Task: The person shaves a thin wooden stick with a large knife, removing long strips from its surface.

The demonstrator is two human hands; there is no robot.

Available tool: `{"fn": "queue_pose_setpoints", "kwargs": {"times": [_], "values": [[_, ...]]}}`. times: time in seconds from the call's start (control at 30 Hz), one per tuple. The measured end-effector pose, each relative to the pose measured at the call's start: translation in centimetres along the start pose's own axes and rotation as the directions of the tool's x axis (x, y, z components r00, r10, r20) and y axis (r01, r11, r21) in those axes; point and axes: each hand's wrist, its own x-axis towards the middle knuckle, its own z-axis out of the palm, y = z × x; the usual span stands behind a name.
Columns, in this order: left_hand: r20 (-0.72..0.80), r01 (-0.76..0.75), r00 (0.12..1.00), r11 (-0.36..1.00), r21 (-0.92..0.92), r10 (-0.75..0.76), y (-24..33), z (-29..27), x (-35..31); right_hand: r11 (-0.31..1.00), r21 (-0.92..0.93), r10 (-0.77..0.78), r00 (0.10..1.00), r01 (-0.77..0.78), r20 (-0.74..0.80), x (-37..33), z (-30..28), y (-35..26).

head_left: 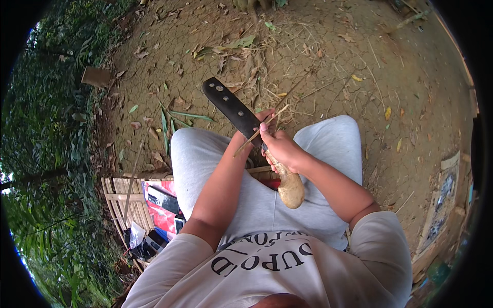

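Note:
My right hand (pixel 281 149) is wrapped around the pale wooden handle (pixel 291 191) of a broad knife. Its dark blade (pixel 226 102), with several round holes or spots along it, points away to the upper left. A thin pale stick (pixel 245 145) crosses the blade near the handle, and my right thumb lies against it. Beyond the blade, my left hand (pixel 265 115) is closed around the stick's far part; the knife and right hand partly hide its fingers. Both hands are together above the gap between my knees.
I sit on a slatted bamboo bench (pixel 117 192). On it at my left lie a phone (pixel 163 199), a red cloth or packet (pixel 160 218) and dark items (pixel 146 246). Cracked soil with dry leaves and plant scraps (pixel 246 43) stretches ahead. Dense plants (pixel 46 128) border the left.

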Motion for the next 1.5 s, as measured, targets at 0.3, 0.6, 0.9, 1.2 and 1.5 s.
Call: {"fn": "queue_pose_setpoints", "kwargs": {"times": [0.3, 0.6, 0.9, 1.2, 1.5], "values": [[0.172, 0.178, 0.973, 0.973, -0.145, -0.152, -0.4, -0.2, 0.6, 0.963, -0.172, -0.169, 0.963, 0.207, 0.212, -1.5, 3.6, 1.3], [0.193, 0.209, 0.967, 0.947, -0.244, -0.164, -0.5, -1.4, 1.0, 0.979, 0.034, -0.202, 0.95, 0.2, 0.239, -1.2, 2.3, -0.1], [0.164, 0.158, 0.981, 0.927, -0.34, -0.107, 0.5, -0.3, -0.8, 0.94, 0.296, -0.104, 0.969, 0.169, -0.223, 2.8, -7.6, -2.5], [0.024, 0.136, 0.99, 0.921, -0.364, -0.137, 2.3, -0.4, -2.6, 0.899, 0.408, -0.026, 0.949, 0.159, -0.313, 7.2, -11.7, -1.7], [0.178, 0.24, 0.968, 0.872, -0.426, -0.179, 3.9, 0.1, -6.7, 0.947, 0.266, -0.058, 0.909, 0.182, -0.413, 8.1, -9.6, -1.1]]}}
